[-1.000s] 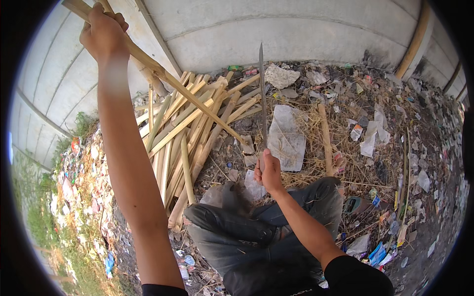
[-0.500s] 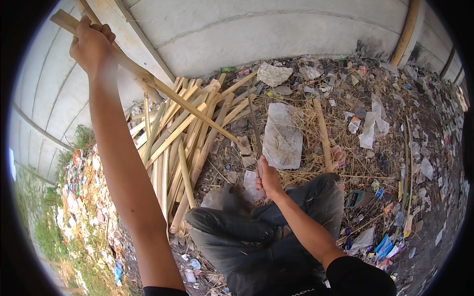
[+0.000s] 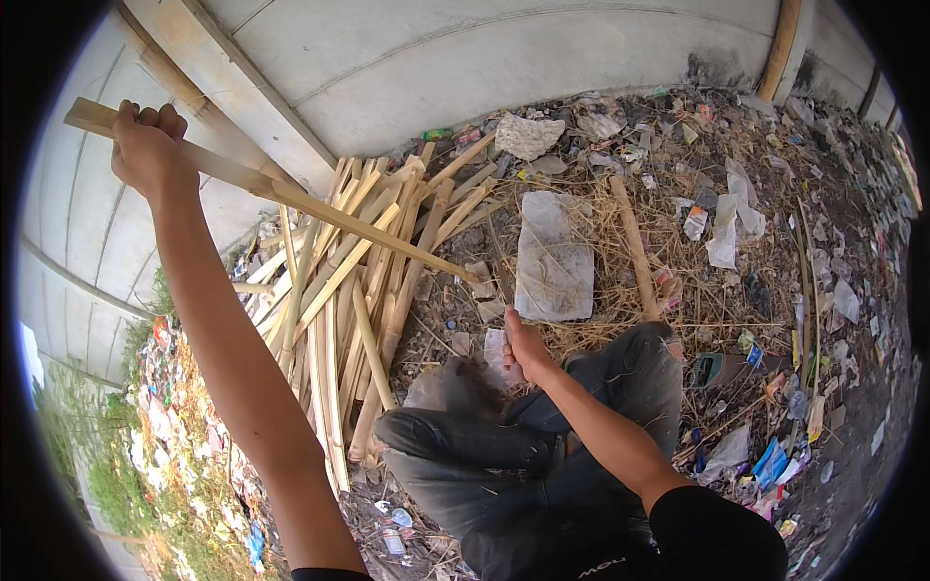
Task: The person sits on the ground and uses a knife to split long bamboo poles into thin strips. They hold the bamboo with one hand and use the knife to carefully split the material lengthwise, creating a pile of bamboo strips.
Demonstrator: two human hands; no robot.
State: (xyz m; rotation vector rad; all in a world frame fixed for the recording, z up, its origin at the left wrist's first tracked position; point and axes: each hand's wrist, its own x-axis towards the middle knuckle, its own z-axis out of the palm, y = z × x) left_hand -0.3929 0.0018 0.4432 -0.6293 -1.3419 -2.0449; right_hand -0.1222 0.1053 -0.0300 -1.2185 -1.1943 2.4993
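Stretched far out to the upper left, my left hand [image 3: 150, 155] is closed around a long split bamboo strip [image 3: 358, 225] near its upper end. The strip slants down to the right across a pile of split bamboo [image 3: 325, 329], its lower end close to the blade of a long knife [image 3: 501, 263]. Whether strip and blade touch I cannot tell. My right hand [image 3: 526, 347] grips the knife's handle in front of my bent legs, with the thin dark blade pointing away from me. Beside the blade lies a pale flat slab [image 3: 554, 261].
A grey panel wall [image 3: 523, 58] with a pale post [image 3: 242, 87] bounds the far side. Right of the slab lies a bamboo pole [image 3: 635, 247]. A whitish rock [image 3: 529, 137] sits near the wall. Litter and dry straw cover the ground; green plants [image 3: 87, 436] grow at left.
My left hand has come lower and farther left in the picture, and the bamboo strip now lies at a flatter slant. My right hand stays on the knife in nearly the same place.
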